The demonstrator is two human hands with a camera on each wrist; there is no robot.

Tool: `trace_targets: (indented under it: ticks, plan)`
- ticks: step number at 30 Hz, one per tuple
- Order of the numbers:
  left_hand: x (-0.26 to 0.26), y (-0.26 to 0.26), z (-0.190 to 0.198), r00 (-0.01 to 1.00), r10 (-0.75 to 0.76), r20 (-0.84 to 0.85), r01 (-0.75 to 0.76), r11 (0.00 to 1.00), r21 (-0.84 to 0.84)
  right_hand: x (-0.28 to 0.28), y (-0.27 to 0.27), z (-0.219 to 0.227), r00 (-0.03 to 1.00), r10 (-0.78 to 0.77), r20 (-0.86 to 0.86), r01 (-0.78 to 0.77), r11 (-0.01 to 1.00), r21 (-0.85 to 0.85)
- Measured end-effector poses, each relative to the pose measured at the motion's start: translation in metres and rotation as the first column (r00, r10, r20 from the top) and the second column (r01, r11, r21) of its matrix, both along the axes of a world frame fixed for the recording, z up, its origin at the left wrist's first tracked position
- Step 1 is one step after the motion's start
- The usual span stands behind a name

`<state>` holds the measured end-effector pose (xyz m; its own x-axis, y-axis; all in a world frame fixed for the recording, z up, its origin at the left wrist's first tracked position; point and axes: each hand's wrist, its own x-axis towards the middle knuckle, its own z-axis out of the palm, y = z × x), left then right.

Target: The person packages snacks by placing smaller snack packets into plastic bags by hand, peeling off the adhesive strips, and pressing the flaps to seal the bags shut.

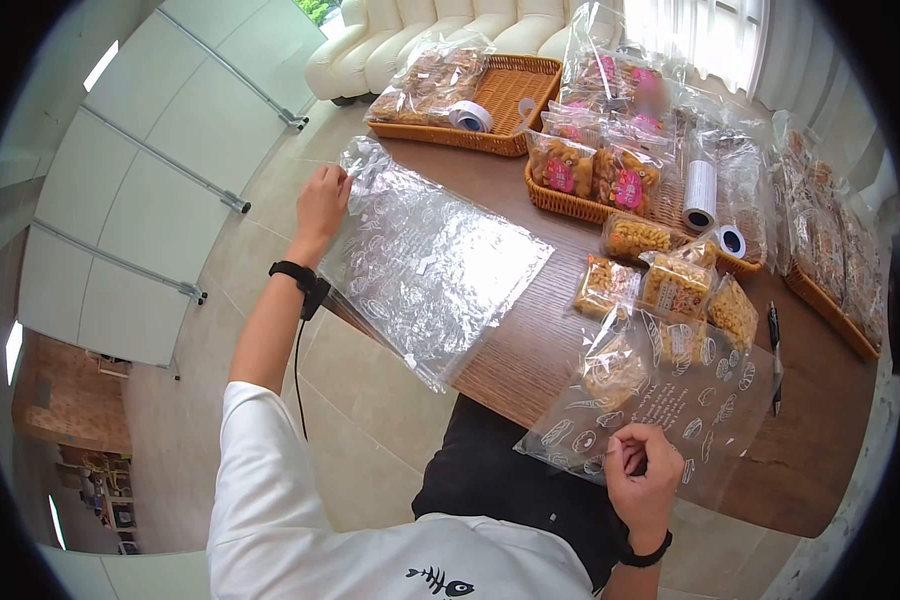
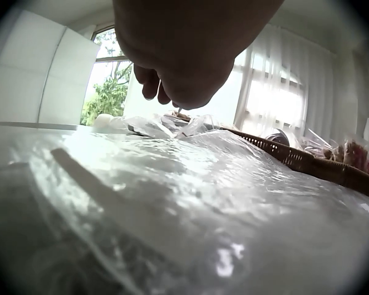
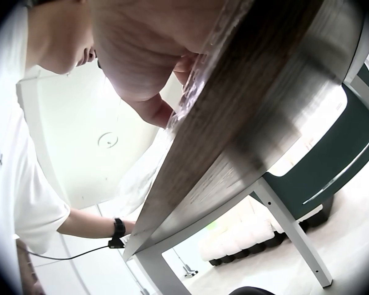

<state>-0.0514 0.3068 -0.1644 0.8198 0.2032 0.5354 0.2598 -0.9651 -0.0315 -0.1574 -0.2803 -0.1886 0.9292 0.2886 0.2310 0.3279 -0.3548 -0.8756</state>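
Observation:
A stack of clear printed plastic bags [image 1: 435, 265] lies along the table's left side, crinkled and shiny. My left hand [image 1: 322, 205] is at its far left corner, curled fingers pinching the plastic; the left wrist view shows the fingertips [image 2: 149, 89] low over the sheet. Near me lies another clear plastic bag [image 1: 695, 420] with white bread drawings, its near edge past the table's front edge. My right hand [image 1: 645, 475] pinches that edge between curled fingers and thumb. A packed snack block [image 1: 615, 372] shows through this bag, and more packs touch its far end.
Several packed snacks [image 1: 678, 285] sit beyond the near bag. Behind are wicker baskets [image 1: 450, 136] with packed goods, tape [image 1: 470, 117] and label rolls [image 1: 701, 190]. A pen [image 1: 774, 350] lies right. A cable [image 1: 298, 370] hangs from the left wrist.

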Motion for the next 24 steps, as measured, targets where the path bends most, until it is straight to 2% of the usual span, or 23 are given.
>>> trace_targets:
  ticks: [5, 8, 11, 14, 16, 17, 19, 24]
  plan:
    - [0.000, 0.005, -0.008, 1.000, 0.009, -0.002, -0.009, 0.997, 0.071, 0.000, 0.000, 0.000, 1.000, -0.005, 0.024, 0.006, 1.000, -0.026]
    - [-0.001, 0.007, -0.012, 0.999, -0.026, -0.032, 0.028, 0.998, 0.057, 0.000, 0.000, 0.001, 1.000, -0.007, 0.009, 0.008, 0.999, -0.031]
    - [-0.002, 0.008, -0.012, 0.994, -0.097, -0.048, 0.102, 0.987, 0.122, 0.000, 0.002, 0.000, 1.000, -0.013, 0.010, 0.014, 1.000, -0.027]
    - [-0.004, 0.009, -0.012, 0.987, -0.119, -0.110, 0.125, 0.991, 0.049, 0.000, 0.002, 0.000, 1.000, -0.008, 0.010, 0.008, 1.000, -0.028]
    - [-0.004, 0.010, -0.011, 0.986, -0.115, -0.119, 0.105, 0.991, -0.083, 0.000, 0.003, 0.001, 1.000, -0.008, 0.016, 0.008, 1.000, -0.029]
    - [-0.004, 0.010, -0.011, 0.986, -0.115, -0.119, 0.105, 0.991, -0.083, 0.000, 0.003, 0.001, 1.000, -0.010, 0.022, 0.010, 0.999, -0.030]
    - [-0.006, 0.012, -0.008, 0.978, -0.086, -0.192, 0.044, 0.976, -0.215, 0.000, 0.002, 0.002, 1.000, -0.007, 0.019, 0.008, 0.999, -0.033]
    - [-0.015, 0.024, -0.006, 0.946, -0.179, -0.268, 0.127, 0.971, -0.202, 0.000, 0.003, 0.001, 1.000, -0.006, 0.008, 0.007, 1.000, -0.031]
